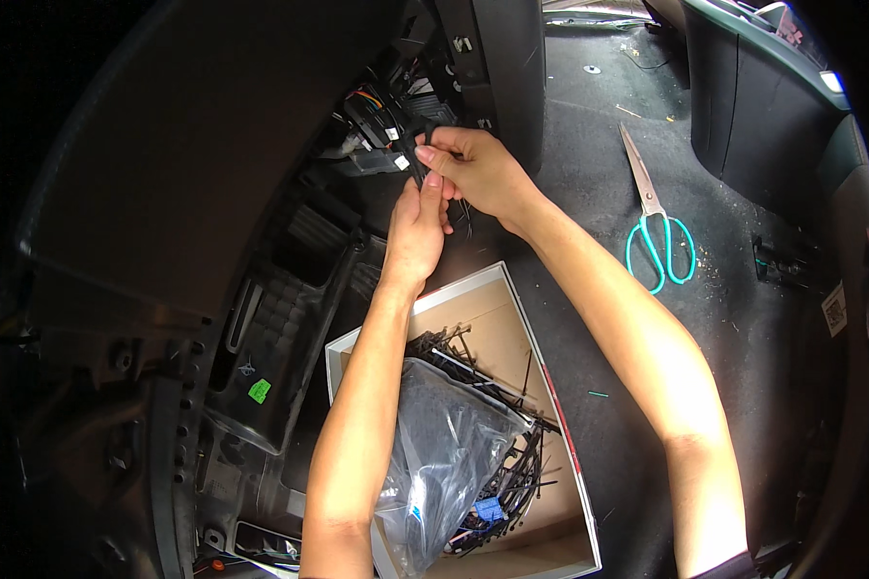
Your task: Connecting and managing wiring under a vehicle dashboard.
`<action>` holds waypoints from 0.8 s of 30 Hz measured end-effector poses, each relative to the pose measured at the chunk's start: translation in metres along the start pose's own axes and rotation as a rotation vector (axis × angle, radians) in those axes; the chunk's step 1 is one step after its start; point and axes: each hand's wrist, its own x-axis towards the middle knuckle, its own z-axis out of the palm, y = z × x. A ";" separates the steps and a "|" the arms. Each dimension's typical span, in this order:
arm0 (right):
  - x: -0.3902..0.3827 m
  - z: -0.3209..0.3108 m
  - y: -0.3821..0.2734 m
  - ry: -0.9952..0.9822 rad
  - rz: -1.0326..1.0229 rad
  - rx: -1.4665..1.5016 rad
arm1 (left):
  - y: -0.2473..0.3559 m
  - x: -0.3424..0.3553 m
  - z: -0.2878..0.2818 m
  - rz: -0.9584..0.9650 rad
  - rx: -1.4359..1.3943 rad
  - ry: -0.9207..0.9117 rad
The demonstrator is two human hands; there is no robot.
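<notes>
Both hands are at the opening of a dark vehicle panel. My left hand (417, 232) is closed, its thumb and fingers pinching a black cable (416, 169). Just above it, my right hand (488, 179) grips the same cable, thumb bent over it. The fingers partly cover the cable, so its ends cannot be made out. Beside the fingertips sit connectors with coloured wires (365, 99) and a small white plug (402, 163). A few thin dark strands hang below the right hand.
Below the hands stands an open cardboard box (567, 434) with several black cable ties (521, 487) and a clear plastic bag (444, 454). Green-handled scissors (653, 205) lie on the dark floor at right. A trim panel with a green sticker (260, 391) is at left.
</notes>
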 end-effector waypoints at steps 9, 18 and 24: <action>0.004 0.005 0.005 0.047 -0.064 0.190 | -0.005 0.002 -0.003 -0.008 -0.318 -0.138; 0.008 0.020 0.004 0.402 -0.406 -0.418 | -0.010 0.003 -0.004 -0.011 -0.236 -0.133; 0.001 0.025 0.003 0.399 -0.344 -0.312 | 0.002 -0.003 0.001 -0.034 -0.266 -0.109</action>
